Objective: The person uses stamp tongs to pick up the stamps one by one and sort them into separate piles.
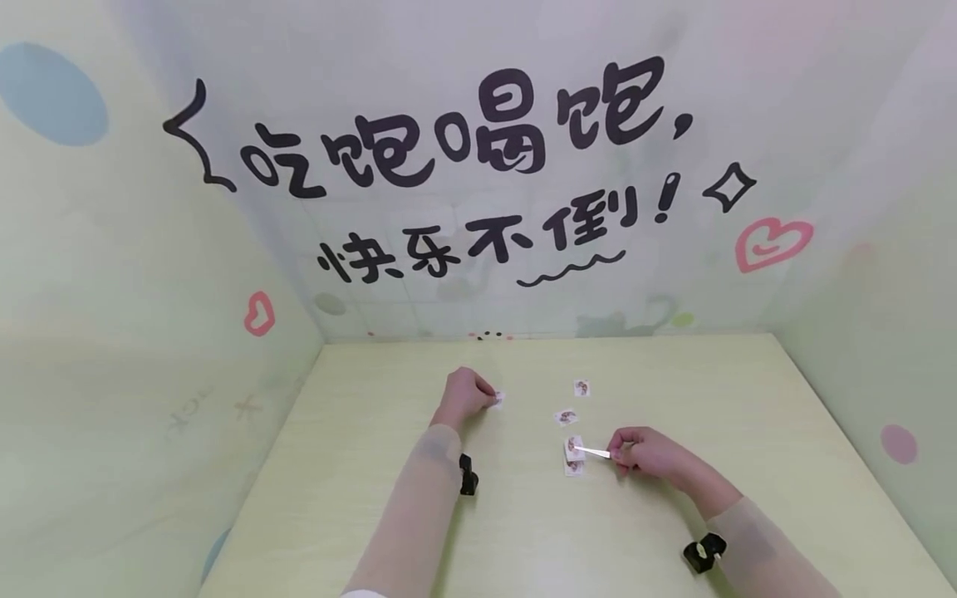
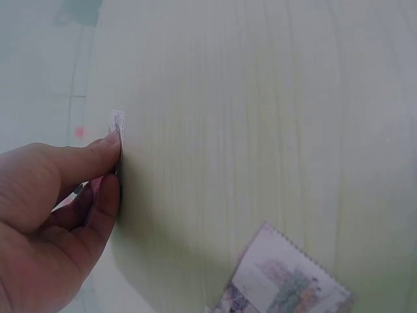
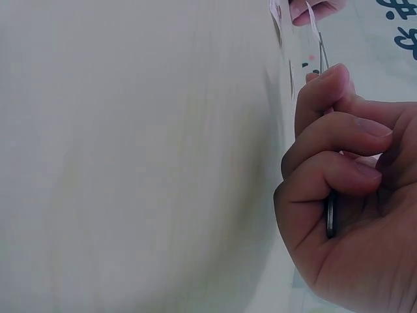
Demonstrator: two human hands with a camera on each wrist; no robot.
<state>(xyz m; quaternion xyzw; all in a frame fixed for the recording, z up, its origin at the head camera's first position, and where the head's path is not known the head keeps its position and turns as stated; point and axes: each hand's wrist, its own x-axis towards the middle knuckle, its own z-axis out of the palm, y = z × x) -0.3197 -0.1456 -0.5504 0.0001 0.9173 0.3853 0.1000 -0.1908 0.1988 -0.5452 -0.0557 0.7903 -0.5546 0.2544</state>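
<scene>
My left hand (image 1: 465,397) is low over the table, its thumb and fingertips pinching the edge of a small white stamp (image 2: 116,121) with a printed picture. My right hand (image 1: 649,451) holds a pair of slim metal tweezers (image 1: 595,452) that points left. At the tweezers' tip is a second stamp (image 1: 572,445), which overlaps another stamp (image 1: 574,470) lying below it in the head view. In the right wrist view, the fingers curl around the tweezers, whose dark rear end shows in the palm.
Two more stamps lie farther back, one tilted stamp (image 1: 566,417) and one near-square stamp (image 1: 581,388). The pale wooden table (image 1: 523,531) meets printed fabric walls at the back and both sides. Black wrist cameras sit at both forearms.
</scene>
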